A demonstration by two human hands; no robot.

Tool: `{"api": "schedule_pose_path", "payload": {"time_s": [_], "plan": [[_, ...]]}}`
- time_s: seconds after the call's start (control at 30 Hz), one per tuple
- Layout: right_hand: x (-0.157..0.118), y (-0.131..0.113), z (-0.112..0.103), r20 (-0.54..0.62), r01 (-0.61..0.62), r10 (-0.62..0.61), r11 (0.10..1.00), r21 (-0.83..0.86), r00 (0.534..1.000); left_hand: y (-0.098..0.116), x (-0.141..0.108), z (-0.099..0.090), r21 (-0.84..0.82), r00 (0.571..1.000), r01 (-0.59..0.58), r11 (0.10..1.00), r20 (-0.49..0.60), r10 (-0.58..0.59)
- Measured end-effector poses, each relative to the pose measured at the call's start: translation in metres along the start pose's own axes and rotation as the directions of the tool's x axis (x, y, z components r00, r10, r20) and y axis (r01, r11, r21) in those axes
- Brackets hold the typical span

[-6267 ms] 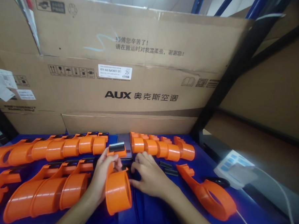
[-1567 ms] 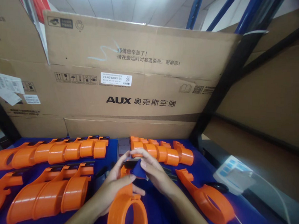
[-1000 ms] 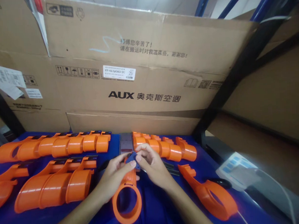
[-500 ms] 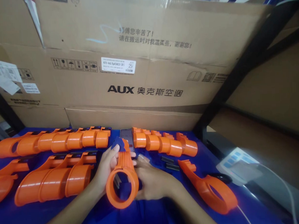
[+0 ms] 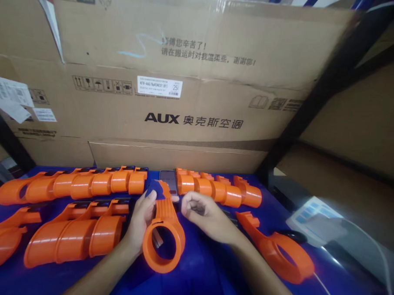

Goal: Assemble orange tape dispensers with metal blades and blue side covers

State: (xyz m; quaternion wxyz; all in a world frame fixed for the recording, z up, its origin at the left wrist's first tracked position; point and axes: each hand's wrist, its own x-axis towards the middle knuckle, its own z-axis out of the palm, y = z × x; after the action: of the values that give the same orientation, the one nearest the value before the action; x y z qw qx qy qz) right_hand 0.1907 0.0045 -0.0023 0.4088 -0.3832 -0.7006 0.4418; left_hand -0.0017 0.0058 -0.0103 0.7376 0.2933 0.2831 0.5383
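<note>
My left hand [image 5: 141,221] grips an orange plastic part [image 5: 165,209] by its upper end, thumb pressed on a dark blue piece [image 5: 155,190] there. The part is a ribbed handle with a wide round ring at its lower end, and the ring's opening faces me. Just right of the handle, apart from it, my right hand [image 5: 206,216] has its fingers curled in toward the thumb; whatever lies inside them, if anything, is hidden. Behind the blue piece lies a phone [image 5: 169,180].
Similar orange parts stand in a back-left row [image 5: 77,185], a front-left group [image 5: 73,240] and a back-right row [image 5: 218,191]. One more orange part [image 5: 286,256] lies at right, near a black mouse [image 5: 290,235]. A large cardboard box [image 5: 195,99] walls off the blue table's back.
My right hand has drawn back and to the right from behind the orange part, its fingers now curled in view. The left hand keeps its grip. The view has shifted slightly.
</note>
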Motion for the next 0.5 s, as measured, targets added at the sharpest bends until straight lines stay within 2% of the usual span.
{"api": "schedule_pose_path", "payload": {"time_s": [0.1,0.27,0.4,0.5], "plan": [[0.006,0.010,-0.004,-0.202,-0.006,0.016,0.999,0.050,0.979,0.000,-0.001,0.001,-0.011,1.000,-0.003,1.000,0.023,0.003],[0.014,0.019,-0.008,-0.457,0.018,0.027,0.995,0.093,0.889,-0.011,-0.002,-0.002,0.051,0.995,0.038,0.998,0.086,-0.042],[0.014,0.015,-0.006,-0.507,0.048,-0.020,0.998,0.042,0.862,-0.021,0.001,-0.006,0.135,0.994,0.012,0.991,0.105,-0.027],[0.011,0.012,-0.001,-0.418,-0.004,0.034,0.997,0.073,0.908,-0.021,0.004,-0.008,0.096,0.998,-0.001,0.995,0.055,-0.005]]}}
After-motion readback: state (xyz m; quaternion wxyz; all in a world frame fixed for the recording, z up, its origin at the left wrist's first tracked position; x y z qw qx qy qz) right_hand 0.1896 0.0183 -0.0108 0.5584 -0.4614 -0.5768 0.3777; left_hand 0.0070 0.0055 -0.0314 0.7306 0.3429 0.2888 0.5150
